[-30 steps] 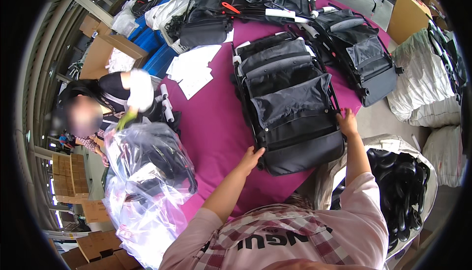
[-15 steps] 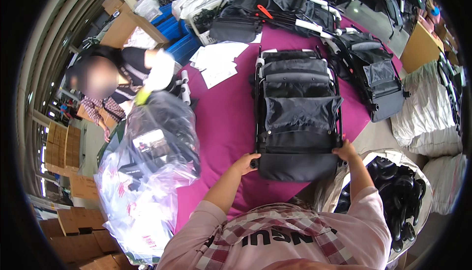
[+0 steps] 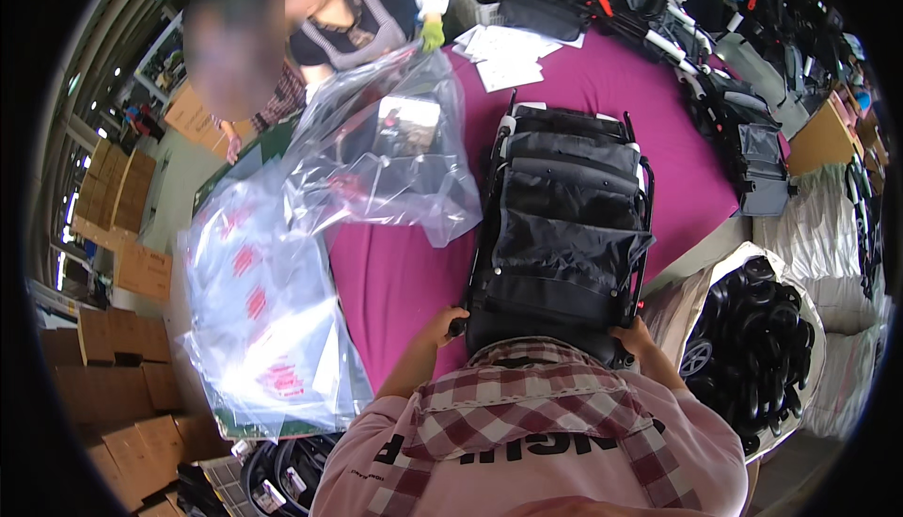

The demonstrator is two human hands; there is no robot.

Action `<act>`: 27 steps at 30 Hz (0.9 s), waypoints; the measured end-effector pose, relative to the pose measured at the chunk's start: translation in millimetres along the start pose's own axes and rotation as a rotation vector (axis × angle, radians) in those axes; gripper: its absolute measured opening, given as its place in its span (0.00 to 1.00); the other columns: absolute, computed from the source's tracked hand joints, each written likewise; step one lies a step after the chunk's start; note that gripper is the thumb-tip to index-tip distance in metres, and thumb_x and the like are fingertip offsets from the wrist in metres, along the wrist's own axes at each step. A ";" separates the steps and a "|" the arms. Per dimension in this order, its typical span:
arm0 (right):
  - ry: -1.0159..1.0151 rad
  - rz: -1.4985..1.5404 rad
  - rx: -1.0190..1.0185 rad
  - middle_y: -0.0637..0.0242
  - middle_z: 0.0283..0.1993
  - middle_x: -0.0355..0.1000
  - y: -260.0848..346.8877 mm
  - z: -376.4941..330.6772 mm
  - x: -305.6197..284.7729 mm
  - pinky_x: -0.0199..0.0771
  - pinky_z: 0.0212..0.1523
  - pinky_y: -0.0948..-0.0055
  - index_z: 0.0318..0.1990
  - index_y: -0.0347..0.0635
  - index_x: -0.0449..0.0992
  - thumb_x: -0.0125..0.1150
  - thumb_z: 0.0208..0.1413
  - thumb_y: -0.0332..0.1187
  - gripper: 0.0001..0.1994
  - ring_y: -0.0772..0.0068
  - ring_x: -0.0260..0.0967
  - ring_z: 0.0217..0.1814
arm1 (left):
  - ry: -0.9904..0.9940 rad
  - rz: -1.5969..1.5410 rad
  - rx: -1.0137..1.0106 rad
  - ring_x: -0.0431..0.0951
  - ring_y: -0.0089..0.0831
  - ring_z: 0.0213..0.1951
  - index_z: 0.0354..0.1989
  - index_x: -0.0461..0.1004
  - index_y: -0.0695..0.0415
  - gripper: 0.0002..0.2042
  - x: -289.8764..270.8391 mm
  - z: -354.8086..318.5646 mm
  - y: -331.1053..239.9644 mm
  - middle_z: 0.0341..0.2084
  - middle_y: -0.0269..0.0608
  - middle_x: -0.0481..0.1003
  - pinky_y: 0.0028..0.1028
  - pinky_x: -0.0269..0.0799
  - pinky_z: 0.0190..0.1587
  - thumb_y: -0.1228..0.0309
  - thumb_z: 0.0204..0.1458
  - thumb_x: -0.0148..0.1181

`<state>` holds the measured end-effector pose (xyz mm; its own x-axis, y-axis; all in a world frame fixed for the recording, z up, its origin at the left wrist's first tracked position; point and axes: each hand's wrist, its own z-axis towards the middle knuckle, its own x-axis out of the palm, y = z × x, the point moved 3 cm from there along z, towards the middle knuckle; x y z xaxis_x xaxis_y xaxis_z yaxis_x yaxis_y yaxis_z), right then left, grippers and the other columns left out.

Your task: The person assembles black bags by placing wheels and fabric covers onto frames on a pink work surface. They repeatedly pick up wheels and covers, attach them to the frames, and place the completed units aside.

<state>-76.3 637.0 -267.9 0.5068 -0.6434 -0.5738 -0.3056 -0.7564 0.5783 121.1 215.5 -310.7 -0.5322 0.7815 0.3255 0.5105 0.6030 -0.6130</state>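
Observation:
A folded black stroller frame (image 3: 564,235) with fabric panels lies in front of me on a table with a purple cover (image 3: 395,282). My left hand (image 3: 440,329) is closed on its near left corner, by a black knob-like end. At the near right corner my right hand (image 3: 638,338) grips the frame, fingers partly hidden beneath it. The stroller's near edge reaches my checked apron (image 3: 527,390).
Left, clear plastic bags (image 3: 273,282) cover part of a table; a co-worker's gloved hand (image 3: 432,34) holds one bag. White papers (image 3: 508,51) lie at the far side. Another folded stroller (image 3: 752,150) rests far right. A sack of black wheels (image 3: 752,348) stands at my right.
The stroller has come closer to my body, with both hands still on its near corners. The co-worker has drawn the plastic bag up and to the right. My view has shifted left.

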 end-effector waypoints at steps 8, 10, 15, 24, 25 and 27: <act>0.227 -0.085 -0.098 0.48 0.50 0.74 32.5 14.1 32.5 0.72 0.50 0.62 0.58 0.39 0.66 0.73 0.35 0.38 0.38 0.55 0.73 0.52 | -0.233 -0.361 0.020 0.72 0.34 0.19 0.34 0.71 0.57 0.11 -47.4 -60.4 60.6 0.22 0.39 0.72 0.32 0.69 0.20 0.65 0.48 0.63; 0.162 -0.108 -0.229 0.50 0.51 0.73 24.4 25.9 51.5 0.73 0.46 0.65 0.60 0.41 0.65 0.73 0.39 0.45 0.39 0.55 0.72 0.52 | -0.363 -0.526 0.113 0.73 0.35 0.27 0.35 0.72 0.56 0.16 -55.0 -72.5 66.7 0.25 0.38 0.73 0.32 0.70 0.32 0.54 0.52 0.61; 0.322 0.838 0.236 0.58 0.46 0.75 -5.9 8.4 50.2 0.70 0.44 0.62 0.65 0.47 0.59 0.52 0.57 0.60 0.35 0.62 0.71 0.43 | -0.127 -0.566 0.176 0.70 0.32 0.52 0.54 0.67 0.56 0.31 -42.5 -118.7 86.4 0.48 0.37 0.72 0.35 0.61 0.58 0.41 0.56 0.50; 0.605 0.388 0.046 0.61 0.46 0.75 -109.0 -40.1 127.1 0.69 0.52 0.66 0.55 0.38 0.69 0.54 0.59 0.40 0.20 0.64 0.70 0.51 | -0.407 -0.035 0.068 0.75 0.33 0.49 0.60 0.63 0.60 0.30 -15.7 -109.9 75.0 0.52 0.42 0.71 0.33 0.73 0.49 0.49 0.58 0.56; 0.607 0.828 0.203 0.61 0.46 0.76 -67.9 -57.9 124.8 0.68 0.53 0.65 0.57 0.38 0.68 0.53 0.61 0.43 0.22 0.64 0.69 0.53 | -0.409 -0.028 0.112 0.74 0.34 0.50 0.61 0.62 0.61 0.32 -14.7 -110.8 74.1 0.52 0.43 0.71 0.33 0.72 0.51 0.49 0.57 0.56; 0.530 1.225 0.394 0.61 0.45 0.76 -32.7 -79.2 106.7 0.68 0.49 0.67 0.54 0.36 0.72 0.48 0.64 0.52 0.26 0.65 0.70 0.49 | -0.456 -0.004 0.169 0.74 0.36 0.51 0.61 0.62 0.63 0.34 -17.9 -106.1 82.2 0.51 0.45 0.72 0.33 0.70 0.53 0.47 0.57 0.55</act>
<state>51.6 602.5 -302.1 -0.0314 -0.8592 0.5107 -0.9316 0.2103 0.2965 244.3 268.1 -290.5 -0.7949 0.6067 0.0030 0.4108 0.5418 -0.7333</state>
